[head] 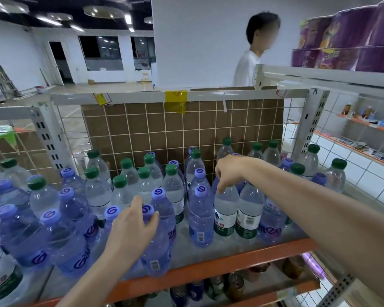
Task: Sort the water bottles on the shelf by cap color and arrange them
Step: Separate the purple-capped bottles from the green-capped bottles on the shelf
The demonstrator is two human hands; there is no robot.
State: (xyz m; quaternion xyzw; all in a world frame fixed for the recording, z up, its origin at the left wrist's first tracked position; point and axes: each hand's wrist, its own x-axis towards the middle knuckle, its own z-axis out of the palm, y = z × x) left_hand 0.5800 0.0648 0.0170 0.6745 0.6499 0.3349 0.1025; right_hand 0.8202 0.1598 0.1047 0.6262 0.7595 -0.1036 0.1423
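Note:
Several clear water bottles stand on the shelf (208, 273), some with purple caps and some with green caps, mixed together. My left hand (133, 227) grips the neck of a purple-cap bottle (156, 247) at the front edge; its cap shows just above my fingers. My right hand (230, 171) reaches in from the right and grips the top of a green-label bottle (226, 213), hiding its cap. Purple-cap bottles crowd the front left (50, 216). Green-cap bottles (119, 181) stand mostly behind them and along the back.
A wire grid with brown cardboard (182, 131) backs the shelf. A person in a white shirt (248, 67) stands beyond it. Purple packages (346, 38) sit on a higher shelf at the right. More bottles show on the shelf below (222, 286).

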